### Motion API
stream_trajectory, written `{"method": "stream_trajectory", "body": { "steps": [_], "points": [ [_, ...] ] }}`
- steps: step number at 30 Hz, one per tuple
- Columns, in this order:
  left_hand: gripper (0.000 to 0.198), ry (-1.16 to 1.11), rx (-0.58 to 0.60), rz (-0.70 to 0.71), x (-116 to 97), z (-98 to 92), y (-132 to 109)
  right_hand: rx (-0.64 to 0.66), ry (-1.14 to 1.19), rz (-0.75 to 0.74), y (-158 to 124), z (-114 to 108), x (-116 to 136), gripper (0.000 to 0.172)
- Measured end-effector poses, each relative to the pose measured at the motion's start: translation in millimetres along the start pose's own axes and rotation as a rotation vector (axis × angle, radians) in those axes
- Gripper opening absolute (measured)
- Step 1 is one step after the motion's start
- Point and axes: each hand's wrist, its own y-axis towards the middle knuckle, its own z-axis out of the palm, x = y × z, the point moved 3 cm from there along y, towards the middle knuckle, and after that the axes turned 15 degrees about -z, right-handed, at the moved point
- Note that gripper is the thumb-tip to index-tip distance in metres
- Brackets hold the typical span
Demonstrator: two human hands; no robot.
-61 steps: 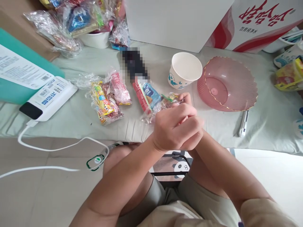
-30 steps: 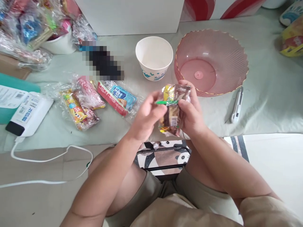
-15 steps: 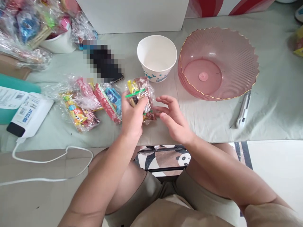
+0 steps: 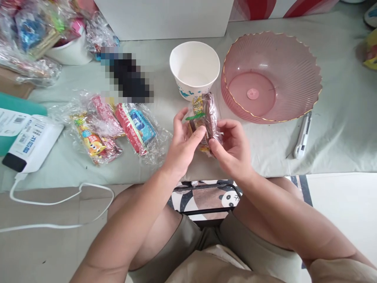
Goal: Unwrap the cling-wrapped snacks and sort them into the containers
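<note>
A clear bag of wrapped snacks (image 4: 212, 118) with a green strip is held between my hands, just in front of a white paper cup (image 4: 194, 67). My left hand (image 4: 185, 143) grips its left side, thumb on top. On the right side of the bag, my right hand (image 4: 234, 147) closes its thumb and fingers on the edge. To the left lie a red packet and a blue packet (image 4: 142, 125) in clear plastic, and beside them another clear bag with a yellow-orange packet (image 4: 90, 137). The cup has blue prints and nothing shows inside it.
A pink ribbed bowl (image 4: 253, 94) with a gold rim stands right of the cup, a white cutter (image 4: 302, 137) near it. A pixelated dark object (image 4: 131, 78) lies behind the packets. At left are a white device (image 4: 35, 143) with a cable and a pile of bagged snacks (image 4: 32, 35).
The snack bag and my left hand have moved right, away from the red and blue packets. My right hand, empty before, has closed on the bag's right side.
</note>
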Motion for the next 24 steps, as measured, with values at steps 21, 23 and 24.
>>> {"method": "stream_trajectory", "body": {
  "steps": [21,23,24],
  "points": [
    [0.040,0.046,0.343,-0.278,-5.9,2.2,-6.7,-0.105,-0.281,-0.366,10.1,-21.3,13.3,0.023],
    [0.042,0.065,0.332,-0.286,-4.2,1.4,-5.6,-0.131,-0.291,-0.380,10.9,-24.6,16.3,0.017],
    [0.042,0.070,0.310,-0.279,-4.1,1.2,-4.8,-0.151,-0.284,-0.391,10.9,-26.4,17.5,0.016]
  ]
}}
